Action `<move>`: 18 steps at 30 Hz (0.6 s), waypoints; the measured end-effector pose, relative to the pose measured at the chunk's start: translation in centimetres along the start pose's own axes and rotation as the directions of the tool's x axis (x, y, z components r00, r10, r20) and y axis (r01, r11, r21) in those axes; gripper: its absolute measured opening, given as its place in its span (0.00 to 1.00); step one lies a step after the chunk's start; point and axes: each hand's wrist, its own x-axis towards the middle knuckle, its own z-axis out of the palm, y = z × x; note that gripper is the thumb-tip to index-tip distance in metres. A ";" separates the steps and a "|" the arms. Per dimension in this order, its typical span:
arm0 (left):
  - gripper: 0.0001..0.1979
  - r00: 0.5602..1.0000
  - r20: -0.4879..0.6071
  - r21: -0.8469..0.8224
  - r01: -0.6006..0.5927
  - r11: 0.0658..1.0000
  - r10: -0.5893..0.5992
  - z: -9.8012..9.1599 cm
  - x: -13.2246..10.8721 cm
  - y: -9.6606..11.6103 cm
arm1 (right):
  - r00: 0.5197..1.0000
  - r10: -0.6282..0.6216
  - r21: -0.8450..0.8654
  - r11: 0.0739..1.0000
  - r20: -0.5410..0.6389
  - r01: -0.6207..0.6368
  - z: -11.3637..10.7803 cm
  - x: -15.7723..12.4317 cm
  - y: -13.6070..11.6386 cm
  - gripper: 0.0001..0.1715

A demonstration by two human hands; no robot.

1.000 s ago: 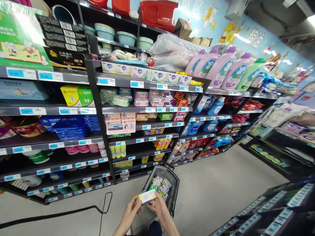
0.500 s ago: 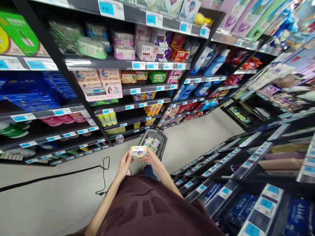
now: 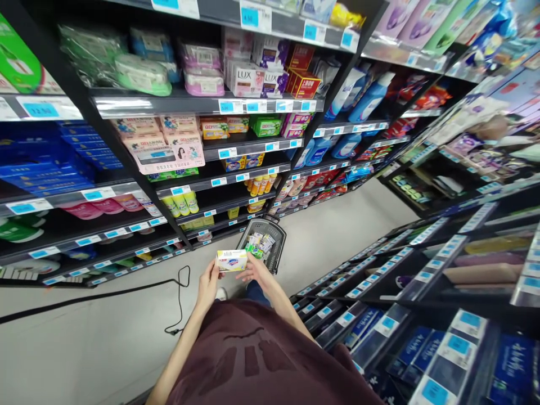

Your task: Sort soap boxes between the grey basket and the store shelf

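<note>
A small white and yellow soap box (image 3: pixel 232 260) is held flat in front of me by both hands. My left hand (image 3: pixel 210 283) grips its left end with the fingers closed round it. My right hand (image 3: pixel 255 271) holds its right end from below. Just beyond the box, a grey shopping basket (image 3: pixel 276 239) stands on the floor with several small packets (image 3: pixel 259 246) inside it. My dark red shirt (image 3: pixel 253 360) fills the bottom of the view.
Black shelves (image 3: pixel 202 105) with soaps, bottles and blue price tags run along the left and far side. Another low shelf unit (image 3: pixel 422 315) stands close on the right. A black cable (image 3: pixel 84 304) lies on the grey floor (image 3: pixel 346 225) of the aisle.
The view dropped from the upper shelves toward my body. The box has turned from edge-on to face-up in my hands and shifted slightly left.
</note>
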 end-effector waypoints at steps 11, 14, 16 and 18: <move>0.33 0.999 -0.046 -0.093 -0.021 0.995 0.016 0.1 0.4 1.7 | 0.982 -0.185 -0.129 0.975 -0.022 0.181 0.2 -0.4 -0.9 0.30; 0.30 0.998 -0.029 -0.101 -0.061 0.993 0.059 0.2 0.3 2.6 | 0.971 -0.235 -0.136 0.965 -0.052 0.226 0.3 -0.3 -1.2 0.29; 0.29 0.996 -0.027 -0.092 -0.085 0.992 0.083 0.2 0.4 3.5 | 0.961 -0.268 -0.136 0.957 -0.070 0.257 0.5 -0.4 -1.5 0.28; 0.29 0.994 -0.032 -0.077 -0.105 0.991 0.103 0.4 0.5 4.9 | 0.944 -0.316 -0.127 0.944 -0.093 0.304 1.0 -0.8 -2.0 0.27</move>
